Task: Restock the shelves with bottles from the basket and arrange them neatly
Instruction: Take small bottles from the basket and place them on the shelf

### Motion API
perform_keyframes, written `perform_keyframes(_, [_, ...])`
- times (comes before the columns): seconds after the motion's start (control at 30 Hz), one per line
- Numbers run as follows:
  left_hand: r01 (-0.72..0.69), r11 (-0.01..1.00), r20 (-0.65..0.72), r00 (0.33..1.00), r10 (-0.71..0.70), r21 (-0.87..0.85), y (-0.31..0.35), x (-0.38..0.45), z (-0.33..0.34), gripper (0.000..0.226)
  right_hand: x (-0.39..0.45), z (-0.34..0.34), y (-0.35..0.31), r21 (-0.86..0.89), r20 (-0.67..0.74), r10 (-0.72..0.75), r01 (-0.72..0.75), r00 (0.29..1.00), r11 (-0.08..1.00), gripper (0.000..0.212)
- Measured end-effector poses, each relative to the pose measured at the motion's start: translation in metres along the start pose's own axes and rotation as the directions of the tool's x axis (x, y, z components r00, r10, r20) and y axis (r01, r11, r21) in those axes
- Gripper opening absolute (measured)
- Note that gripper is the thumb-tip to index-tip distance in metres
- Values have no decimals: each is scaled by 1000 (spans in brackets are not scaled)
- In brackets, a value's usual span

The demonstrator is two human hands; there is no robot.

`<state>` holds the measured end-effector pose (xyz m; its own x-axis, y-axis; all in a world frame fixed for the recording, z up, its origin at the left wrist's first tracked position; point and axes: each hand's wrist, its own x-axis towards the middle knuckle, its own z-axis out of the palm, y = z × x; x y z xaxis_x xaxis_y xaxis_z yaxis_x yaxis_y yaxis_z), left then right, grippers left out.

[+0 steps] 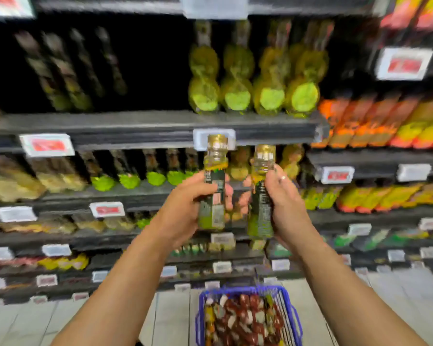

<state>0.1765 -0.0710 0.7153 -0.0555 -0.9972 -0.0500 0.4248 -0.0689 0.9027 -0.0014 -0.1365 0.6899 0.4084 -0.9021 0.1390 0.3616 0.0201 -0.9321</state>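
A person's two bare forearms reach up toward blurred supermarket shelves, each hand carrying one bottle.

The left hand (185,208) is wrapped around the labelled body of the left bottle (213,193), thumb across the front, fingers curled behind. The bottle stands upright, its gold cap rising above the hand to the level of a white price tag on a dark shelf edge (135,128).

Just to the right, the right hand (283,203) grips the right bottle (260,196) around its lower body, fingers curled round it; a ring shows on one finger. This bottle is also upright, close beside the first but seemingly not touching it.

Beyond both hands, the shelf behind holds rows of similar yellow-green bottles. Above the hands, four larger green bottles (255,81) stand in a row, with a dark gap to their left. Below and between the wrists, on the tiled floor, a blue basket (293,313) still holds many more bottles.

The bottles look like clear glass or hard plastic filled with oil, so probably rigid, fairly heavy for their size, smooth, and breakable if dropped. The narrow neck looks slippery; the wider labelled middle, where both hands hold now, seems the safest place to grasp.
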Motion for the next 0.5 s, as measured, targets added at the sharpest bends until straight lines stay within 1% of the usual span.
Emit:
perform_keyframes(0.1, [-75, 996, -10, 997, 76, 53, 45, -29, -35, 20, 15, 69, -15, -1, 89, -81, 81, 993, 997, 37])
perform_keyframes(0.2, [-170, 976, -22, 984, 174, 137, 89, -52, -84, 23, 27, 135, -20, 5, 110, -138, 138, 984, 990, 47])
perform_keyframes(0.27, [-211, 966, -20, 976, 216, 150, 116, -65, -117, 23, 34, 175, -19, 12, 118, -170, 170, 978, 985, 52])
perform_keyframes(0.37, [-251, 958, -21, 966, 256, 136, 150, -79, -160, 20, 47, 228, -20, 9, 158, -178, 179, 971, 984, 58])
perform_keyframes(0.5, [-249, 957, -91, 960, 264, 146, 182, -86, -200, 26, 65, 274, -22, 37, 187, -188, 184, 964, 982, 54])
